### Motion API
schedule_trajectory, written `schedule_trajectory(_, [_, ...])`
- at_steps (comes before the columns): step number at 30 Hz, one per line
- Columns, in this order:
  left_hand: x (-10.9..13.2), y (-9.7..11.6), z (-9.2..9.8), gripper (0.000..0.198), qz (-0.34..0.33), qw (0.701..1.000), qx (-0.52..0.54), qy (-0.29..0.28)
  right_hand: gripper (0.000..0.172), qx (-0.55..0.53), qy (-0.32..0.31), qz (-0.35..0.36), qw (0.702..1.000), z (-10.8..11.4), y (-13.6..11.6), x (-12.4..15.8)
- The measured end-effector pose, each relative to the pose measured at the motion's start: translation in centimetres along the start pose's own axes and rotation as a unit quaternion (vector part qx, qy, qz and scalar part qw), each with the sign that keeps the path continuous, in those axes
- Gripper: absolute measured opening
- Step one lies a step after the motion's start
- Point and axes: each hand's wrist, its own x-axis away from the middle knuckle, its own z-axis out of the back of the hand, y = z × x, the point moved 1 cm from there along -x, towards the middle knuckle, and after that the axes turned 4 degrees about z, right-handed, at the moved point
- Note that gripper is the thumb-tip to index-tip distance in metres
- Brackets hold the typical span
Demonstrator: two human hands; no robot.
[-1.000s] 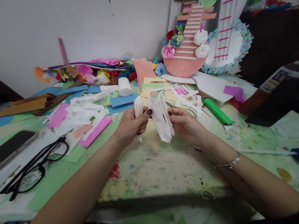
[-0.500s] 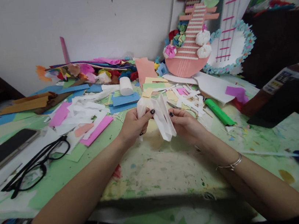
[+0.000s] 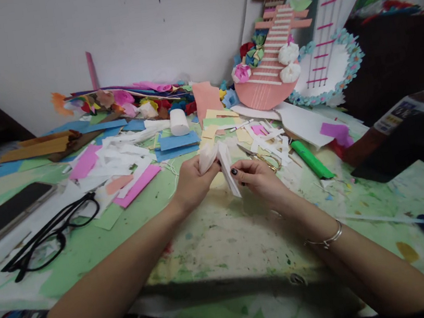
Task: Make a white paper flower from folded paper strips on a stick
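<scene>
- From the head view, the left hand (image 3: 191, 184) and the right hand (image 3: 257, 180) meet over the middle of the table (image 3: 227, 241).
- Both hold one folded white paper (image 3: 228, 170), lifted a little off the table.
- The left grip pinches the puffy top end of the paper.
- The right grip pinches the long flat part that hangs down.
- Scissors (image 3: 264, 158) lie just beside the right hand, toward the far edge.
- A green pen (image 3: 310, 159) lies near them, more to the right edge.
- Black glasses (image 3: 49, 235) and a dark phone (image 3: 6, 211) sit by the left edge.
- Paper scraps (image 3: 117, 161) cover the far side.
</scene>
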Motion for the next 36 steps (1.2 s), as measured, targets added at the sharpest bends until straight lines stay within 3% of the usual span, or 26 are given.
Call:
schedule_trajectory(10, [0.14, 0.02, -0.09, 0.021, -0.011, 1.000, 0.024, -0.008, 0.022, 0.016, 0.021, -0.002, 1.000, 0.12, -0.14, 0.01])
schedule_trajectory(18, [0.28, 0.24, 0.01, 0.028, -0.019, 0.999, -0.028, -0.005, 0.027, 0.065, 0.035, 0.011, 0.997, -0.06, -0.34, 0.04])
schedule_trajectory(23, [0.14, 0.15, -0.09, 0.027, -0.002, 1.000, -0.023, -0.001, 0.026, 0.122, 0.088, 0.076, 0.986, 0.02, -0.56, -0.01])
schedule_trajectory(30, [0.07, -0.04, -0.23, 0.024, 0.039, 0.999, 0.008, -0.012, 0.012, 0.131, 0.063, 0.149, 0.978, -0.23, -0.48, 0.19])
schedule_trajectory(36, [-0.10, -0.42, -0.31, 0.023, 0.020, 1.000, -0.004, -0.006, 0.011, 0.251, 0.089, 0.198, 0.943, -0.83, -0.92, 0.91])
